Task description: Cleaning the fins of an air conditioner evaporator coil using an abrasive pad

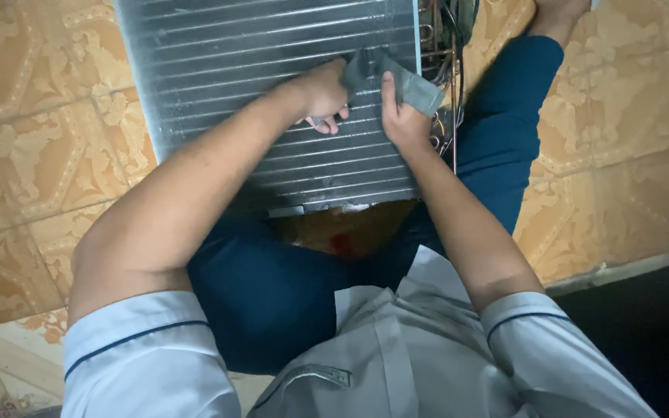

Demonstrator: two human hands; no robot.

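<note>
Your left hand (323,93) and right hand (402,116) sit close together over the finned coil panel (257,70), with the grey cloth (396,77) bridging the narrow gap between them. To the left and above, the panel's ribbed face lies open for a hand to pass. On its right edge, a cluster of copper tubes and wires (443,46) crowds against your right hand. Your legs flank the panel's near end. The tiled floor (32,139) on the left lies open.
</note>
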